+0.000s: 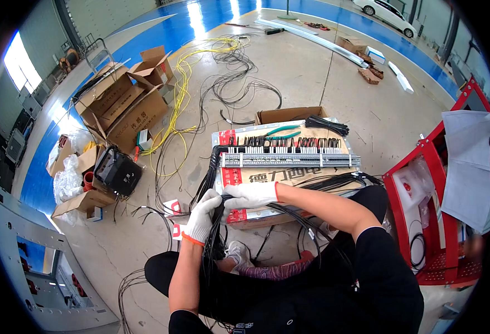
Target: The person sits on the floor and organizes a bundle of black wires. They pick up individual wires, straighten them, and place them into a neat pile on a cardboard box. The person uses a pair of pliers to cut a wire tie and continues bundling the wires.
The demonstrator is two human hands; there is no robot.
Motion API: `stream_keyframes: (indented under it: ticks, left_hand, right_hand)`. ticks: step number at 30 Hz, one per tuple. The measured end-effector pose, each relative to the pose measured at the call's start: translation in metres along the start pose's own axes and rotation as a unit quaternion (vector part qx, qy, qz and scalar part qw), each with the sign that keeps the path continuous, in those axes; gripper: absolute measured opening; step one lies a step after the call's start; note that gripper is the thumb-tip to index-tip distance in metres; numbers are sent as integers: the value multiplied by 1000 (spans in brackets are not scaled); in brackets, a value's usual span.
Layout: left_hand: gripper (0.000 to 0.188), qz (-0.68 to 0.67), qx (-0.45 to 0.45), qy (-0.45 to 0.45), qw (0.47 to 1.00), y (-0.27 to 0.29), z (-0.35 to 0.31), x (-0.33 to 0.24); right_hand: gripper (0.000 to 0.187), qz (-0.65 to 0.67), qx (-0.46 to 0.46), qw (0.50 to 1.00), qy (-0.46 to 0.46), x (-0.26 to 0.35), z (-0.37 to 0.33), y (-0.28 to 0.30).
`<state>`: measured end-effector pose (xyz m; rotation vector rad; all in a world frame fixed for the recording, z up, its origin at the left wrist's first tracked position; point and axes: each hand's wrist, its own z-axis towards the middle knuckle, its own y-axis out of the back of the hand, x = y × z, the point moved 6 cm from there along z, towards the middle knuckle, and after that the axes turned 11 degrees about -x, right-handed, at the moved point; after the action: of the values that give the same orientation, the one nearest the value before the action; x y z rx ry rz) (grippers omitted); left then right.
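Note:
My left hand (200,218), in a white knitted glove with an orange cuff, is closed round a thick bundle of black wires (209,260). My right hand (251,195), gloved the same way, reaches across from the right, its fingertips closed on the bundle beside the left thumb. The wires hang down between my legs. Just beyond my hands lies a long grey terminal strip (289,161) with rows of black wires plugged into its far side. It rests on a cardboard box (248,177) with red tape. Behind the strip lie green-handled pliers (283,132) and black cable ties (327,125).
Loose black wires (339,181) cross the box's near right edge. A red metal frame (431,167) with papers on it stands at right. Open cartons (122,103), a black case (118,170) and tangled yellow cable (185,83) lie left. A grey cabinet (39,250) stands lower left.

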<state>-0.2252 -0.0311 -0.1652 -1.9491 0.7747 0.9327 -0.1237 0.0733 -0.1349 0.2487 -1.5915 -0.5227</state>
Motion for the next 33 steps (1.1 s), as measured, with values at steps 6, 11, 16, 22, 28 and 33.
stream_keyframes:
  ticks: [6,11,16,22,28,33]
  left_hand:
    - [6,-108,39,103,988,0,0,5]
    - [9,-98,-11,117,988,-4,2,6]
    - [11,-95,31,109,989,8,5,15]
    - [26,-105,97,65,988,-1,3,8]
    - [19,-91,97,75,988,1,3,9]
    - [18,-71,32,30,997,6,9,15]
  right_hand:
    - [30,238,89,960,-114,-7,-7,0]
    - [40,80,30,989,-121,3,-3,4]
    - [34,-229,-39,973,-7,24,-7,-7]
    - [29,-137,-197,966,96,20,-27,10]
    - [20,-260,-241,903,242,32,-31,-2]
    - [12,-309,-194,920,141,18,-19,-11]
